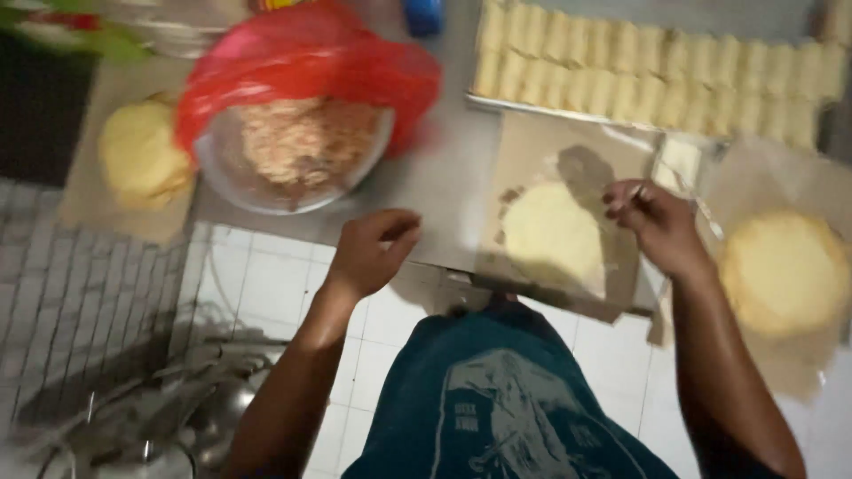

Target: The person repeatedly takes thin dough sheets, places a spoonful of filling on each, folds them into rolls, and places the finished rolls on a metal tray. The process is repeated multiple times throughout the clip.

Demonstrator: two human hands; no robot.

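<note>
The whole view is blurred by motion, so fine detail is lost. The right hand (655, 222) pinches something thin and pale between fingertips; what it is cannot be made out. Just left of it, a flat round wrapper (552, 235), soft and cream-coloured, lies on a brown board (532, 142) in the middle of the scene. The left hand (373, 250) hovers loosely curled, holding nothing, near a glass bowl (293, 155) of crumbly brownish filling half covered by a red plastic bag (311, 53). At the far right, a tray (568, 113) of pale rolled pieces is cut off by the frame. A stack of round wrappers (785, 270) sits at right.
</note>
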